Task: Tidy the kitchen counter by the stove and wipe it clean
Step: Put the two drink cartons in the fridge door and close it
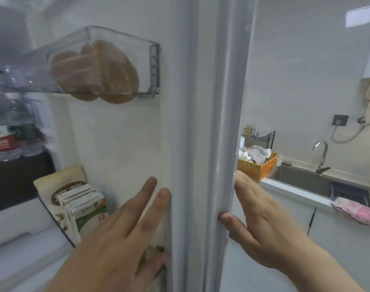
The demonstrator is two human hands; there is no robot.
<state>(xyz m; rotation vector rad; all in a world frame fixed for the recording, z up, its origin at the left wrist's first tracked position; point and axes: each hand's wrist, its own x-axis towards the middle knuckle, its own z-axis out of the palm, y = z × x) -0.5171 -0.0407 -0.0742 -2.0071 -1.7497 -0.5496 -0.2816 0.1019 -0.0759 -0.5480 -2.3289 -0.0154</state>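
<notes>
Two grips are on the open fridge door (120,133) in the head view. The left grip (116,234) lies flat against the door's inner face, fingers straight and spread. Two fingertips (164,194) touch just beside the seal (224,102), and it holds nothing. The right grip (262,220) is clamped on the door's free edge, with the thumb pressing the seal and the fingers lying along the outer face.

High on the door's inner face, a clear bin (154,60) holds round brown slices (95,68) in wrap. Low on the door, left of the left grip, stand cartons (85,209) and a paper bag (59,184).

Right of the door runs the white desk (295,191), with a steel sink (302,180) set in it and a tap (322,154) behind. An orange basket (255,168) stands on the desk just beside the door's edge. A pink cloth (354,209) hangs over the desk's front rim, well right of the door. Left of the door, the fridge shelves (11,123) hold blurred bottles.
</notes>
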